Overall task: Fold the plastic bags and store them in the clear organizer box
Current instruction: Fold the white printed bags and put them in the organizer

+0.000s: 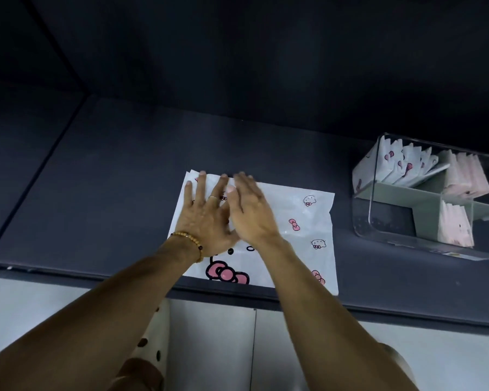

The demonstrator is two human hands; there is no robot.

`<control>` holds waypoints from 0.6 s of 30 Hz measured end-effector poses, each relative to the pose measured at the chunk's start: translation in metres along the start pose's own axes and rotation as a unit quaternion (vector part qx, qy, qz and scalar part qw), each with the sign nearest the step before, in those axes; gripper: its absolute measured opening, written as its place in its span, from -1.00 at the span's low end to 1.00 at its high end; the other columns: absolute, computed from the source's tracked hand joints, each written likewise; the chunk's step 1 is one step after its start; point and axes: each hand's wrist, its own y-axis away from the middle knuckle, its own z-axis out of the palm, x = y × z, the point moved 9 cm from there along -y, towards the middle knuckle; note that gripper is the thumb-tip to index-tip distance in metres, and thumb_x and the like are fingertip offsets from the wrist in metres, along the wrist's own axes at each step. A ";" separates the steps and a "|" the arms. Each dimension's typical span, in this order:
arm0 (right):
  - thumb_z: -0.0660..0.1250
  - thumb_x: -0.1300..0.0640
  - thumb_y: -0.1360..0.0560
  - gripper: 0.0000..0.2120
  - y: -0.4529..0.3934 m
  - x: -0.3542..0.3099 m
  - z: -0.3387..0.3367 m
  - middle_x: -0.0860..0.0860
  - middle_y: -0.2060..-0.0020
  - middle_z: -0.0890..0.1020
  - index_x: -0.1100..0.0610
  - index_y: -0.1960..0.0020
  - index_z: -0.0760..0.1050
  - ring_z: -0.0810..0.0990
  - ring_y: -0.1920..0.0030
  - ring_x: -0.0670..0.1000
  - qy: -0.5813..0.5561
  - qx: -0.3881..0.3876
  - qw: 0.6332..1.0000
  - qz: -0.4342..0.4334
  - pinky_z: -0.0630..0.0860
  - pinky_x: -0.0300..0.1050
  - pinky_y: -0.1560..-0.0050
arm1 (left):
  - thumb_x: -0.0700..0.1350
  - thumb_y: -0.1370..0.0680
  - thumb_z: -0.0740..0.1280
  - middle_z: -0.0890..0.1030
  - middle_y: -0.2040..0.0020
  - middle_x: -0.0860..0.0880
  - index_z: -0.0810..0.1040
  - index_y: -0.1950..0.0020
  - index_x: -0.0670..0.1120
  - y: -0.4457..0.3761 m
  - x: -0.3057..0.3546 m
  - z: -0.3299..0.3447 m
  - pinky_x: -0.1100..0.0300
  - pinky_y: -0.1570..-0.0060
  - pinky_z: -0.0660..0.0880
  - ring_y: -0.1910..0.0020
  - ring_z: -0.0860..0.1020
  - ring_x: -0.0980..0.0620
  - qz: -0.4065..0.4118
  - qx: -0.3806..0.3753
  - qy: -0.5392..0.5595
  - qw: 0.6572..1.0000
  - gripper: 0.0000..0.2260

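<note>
A white plastic bag printed with pink bows and small cat faces [302, 235] lies flat on the dark grey counter [110, 193], its near edge reaching the counter's front lip. Both hands lie on the bag's far left part. The left hand [206, 218] rests palm down with its fingers [201, 184] straight and spread apart, their tips at the bag's far edge; a thin ring sits on one finger and a bracelet of tan beads [188, 241] circles the wrist. The right hand [251, 210] lies just beside the left hand, touching it near the thumbs, flat on the bag with its fingers [243, 182] straight and close together; it is slightly blurred. Neither hand grips anything.

To the right of the bag, well apart from it, stands the clear plastic organizer box with pale green dividers [407, 210], also on the counter. Its compartments hold folded bags standing on edge: white ones with pink print [398, 167] in the far left compartment, and pale pink ones [466, 179] farther right, with more pale pink ones [455, 224] in the nearer compartment. Below the counter's front lip, nearer the person than the bag, are white cabinet doors [209, 342].
</note>
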 end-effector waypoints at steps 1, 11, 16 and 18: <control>-0.04 0.00 -0.66 -0.53 -0.007 0.005 0.010 0.03 -0.53 0.16 0.16 -0.51 0.19 0.01 -0.54 -0.03 0.016 -0.016 1.000 0.012 -0.11 -0.13 -0.51 | 0.40 -0.38 -0.17 -0.06 -0.57 -0.06 0.01 -0.54 0.06 0.001 0.000 0.000 -0.28 -0.41 -0.15 -0.49 -0.23 -0.29 0.006 0.000 -0.002 1.000 -0.21; -0.24 -0.38 -0.51 -0.14 0.034 0.111 -0.033 0.14 -0.55 -0.07 0.24 -0.55 -0.12 -0.13 -0.55 0.08 0.295 0.014 0.952 0.078 -0.14 0.01 -0.52 | 0.52 -0.37 -0.17 -0.15 -0.55 -0.19 -0.15 -0.55 -0.09 0.011 -0.019 0.001 -0.10 -0.48 -0.20 -0.51 -0.25 -0.19 -0.020 -0.002 0.021 1.000 -0.05; -0.29 -0.33 -0.52 -0.15 0.036 0.111 -0.033 0.21 -0.54 -0.07 0.30 -0.54 -0.13 -0.12 -0.55 0.14 0.302 0.021 0.948 0.094 -0.10 0.06 -0.53 | 0.30 -0.49 -0.10 -0.08 -0.54 -0.25 -0.08 -0.53 -0.23 0.004 0.011 -0.010 -0.14 -0.47 -0.16 -0.51 -0.17 -0.22 -0.026 -0.019 0.054 0.998 -0.21; -0.30 -0.28 -0.52 -0.19 0.036 0.111 -0.033 0.22 -0.54 -0.09 0.30 -0.54 -0.14 -0.13 -0.54 0.14 0.302 0.017 0.949 0.087 -0.10 0.07 -0.53 | 0.11 -0.57 -0.06 0.01 -0.56 -0.14 0.01 -0.53 -0.19 -0.005 0.063 -0.013 -0.16 -0.46 -0.14 -0.52 -0.12 -0.15 0.039 0.003 0.079 0.996 -0.40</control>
